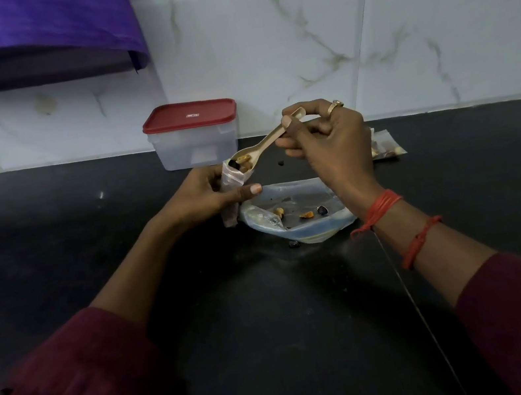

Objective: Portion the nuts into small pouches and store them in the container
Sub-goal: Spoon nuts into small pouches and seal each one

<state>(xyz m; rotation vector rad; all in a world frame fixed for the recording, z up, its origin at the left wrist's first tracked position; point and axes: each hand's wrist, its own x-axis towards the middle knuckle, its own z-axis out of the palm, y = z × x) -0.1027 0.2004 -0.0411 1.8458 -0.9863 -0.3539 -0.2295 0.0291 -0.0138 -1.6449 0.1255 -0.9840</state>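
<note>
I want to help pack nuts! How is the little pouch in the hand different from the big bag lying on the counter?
The little pouch stands upright, held by the left hand; the big bag lies flat on the counter. The little pouch is narrow; the big bag is wider. Both are see-through plastic.

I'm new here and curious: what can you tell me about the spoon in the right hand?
The spoon is small, pale beige and looks plastic. The right hand pinches its handle near the end. It slants down to the left, its bowl carrying yellowish and dark nut pieces at the open mouth of a small clear pouch gripped by the left hand.
</note>
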